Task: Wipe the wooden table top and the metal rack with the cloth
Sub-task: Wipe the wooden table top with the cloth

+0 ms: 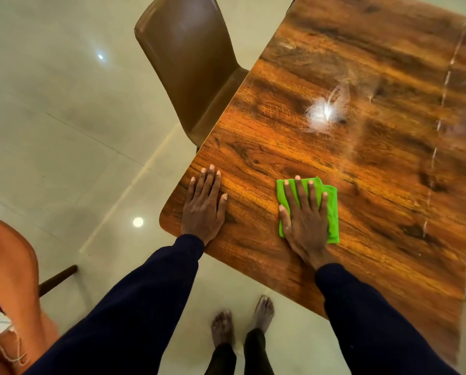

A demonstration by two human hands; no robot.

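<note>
Your right hand lay flat, fingers straight, pressing the folded green cloth onto the wooden surface near its front edge. Your left hand rested open, palm down, on the surface's near corner, well apart from the cloth. A brown chair stood beside the surface's left edge.

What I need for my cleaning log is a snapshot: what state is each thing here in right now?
Cloth: folded, flat on the table, under the right hand.
Right hand: fingers straight, pressing the cloth.
Left hand: flat on bare wood near the corner, holding nothing.
Table: glossy, smear streaks visible.
Brown chair: pushed in against the table edge.
Rack: not in view.
</note>
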